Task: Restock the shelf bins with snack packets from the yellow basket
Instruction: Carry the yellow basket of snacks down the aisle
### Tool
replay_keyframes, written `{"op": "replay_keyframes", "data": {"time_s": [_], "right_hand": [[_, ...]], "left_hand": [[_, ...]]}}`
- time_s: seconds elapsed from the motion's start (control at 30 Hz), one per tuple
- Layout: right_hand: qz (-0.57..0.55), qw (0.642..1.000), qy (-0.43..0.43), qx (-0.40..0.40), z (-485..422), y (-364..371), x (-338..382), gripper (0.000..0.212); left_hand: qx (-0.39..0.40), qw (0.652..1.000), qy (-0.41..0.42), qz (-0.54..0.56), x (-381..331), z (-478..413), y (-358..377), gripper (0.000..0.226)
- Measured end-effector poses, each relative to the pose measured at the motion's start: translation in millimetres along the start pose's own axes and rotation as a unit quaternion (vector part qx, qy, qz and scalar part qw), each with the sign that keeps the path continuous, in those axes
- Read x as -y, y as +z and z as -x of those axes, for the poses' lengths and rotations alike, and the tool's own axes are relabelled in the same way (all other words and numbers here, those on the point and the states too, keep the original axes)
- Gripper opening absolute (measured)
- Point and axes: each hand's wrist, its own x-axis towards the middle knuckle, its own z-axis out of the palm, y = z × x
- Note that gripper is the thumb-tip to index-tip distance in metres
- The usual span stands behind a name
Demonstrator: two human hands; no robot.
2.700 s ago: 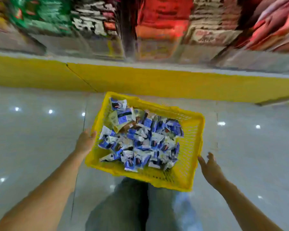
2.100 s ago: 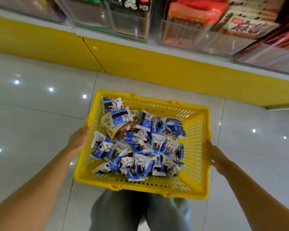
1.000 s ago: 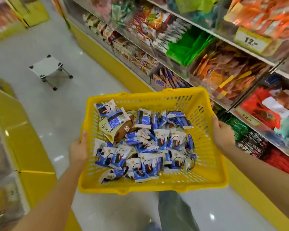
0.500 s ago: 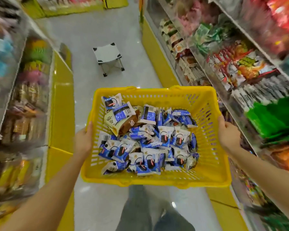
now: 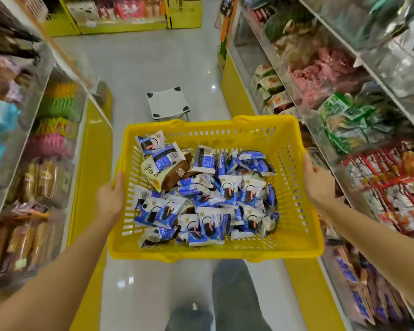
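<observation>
Left of the basket (image 5: 213,253), the left bins (image 5: 46,144) have come into view: the head has been turned from facing one shelf to looking down the aisle. The basket's left wall is gripped by the left hand (image 5: 110,199), with the thumb laid over the rim and the other fingers hidden outside the wall; this hold is unchanged. The basket has been lifted and is carried level in front of the body, between the two rows of shelves. Inside it the packets (image 5: 208,199), mostly blue and white with a brown one toward the far left corner, lie heaped as before; none appears to have been taken out. A white stool (image 5: 167,105) is seen on the floor (image 5: 153,63) just beyond the basket's far rim. The right rim is clasped by the right hand (image 5: 318,182), which was off the basket a few seconds ago; its fingertips are hidden under the rim. Right of the basket, the right bins (image 5: 344,120) stand close. Restocking is judged not yet begun: the stock is only being carried, and a matching bin has yet to be found.
</observation>
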Motion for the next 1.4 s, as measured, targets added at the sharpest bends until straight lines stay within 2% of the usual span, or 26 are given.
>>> {"op": "replay_keyframes", "data": {"time_s": [0.17, 0.33, 0.53, 0.63, 0.7, 0.83, 0.97, 1.1, 1.27, 1.4], "right_hand": [[0.004, 1.000, -0.019, -0.002, -99, 32, 47, 0.056], [0.018, 0.999, -0.030, 0.030, -190, 69, 101, 0.051], [0.020, 0.999, -0.026, 0.040, -275, 129, 178, 0.068], [0.028, 0.998, -0.035, 0.032, -307, 160, 216, 0.058], [0.031, 0.998, -0.033, 0.032, -329, 179, 236, 0.059], [0.012, 0.999, -0.004, 0.030, -371, 214, 267, 0.073], [0.004, 1.000, 0.013, 0.021, -419, 247, 293, 0.054], [0.003, 0.999, 0.049, 0.006, -474, 276, 326, 0.070], [0.003, 0.997, 0.072, 0.021, -543, 308, 370, 0.059], [0.007, 0.994, 0.105, 0.004, -582, 335, 401, 0.069]], "left_hand": [[-0.015, 1.000, -0.017, -0.001, -48, -79, 27, 0.050], [-0.026, 0.999, -0.040, -0.015, -84, -162, 46, 0.053], [-0.034, 0.998, -0.049, 0.007, -113, -273, 56, 0.055], [-0.023, 0.998, -0.049, 0.017, -121, -330, 56, 0.056], [-0.016, 0.999, -0.045, 0.017, -127, -369, 58, 0.054], [-0.015, 0.999, -0.028, -0.009, -153, -448, 65, 0.053], [0.007, 1.000, -0.014, -0.023, -182, -528, 81, 0.055], [0.025, 0.999, -0.015, -0.024, -213, -605, 103, 0.054], [0.051, 0.998, -0.009, -0.039, -256, -697, 126, 0.056], [0.066, 0.996, -0.006, -0.061, -281, -764, 138, 0.061]]}}
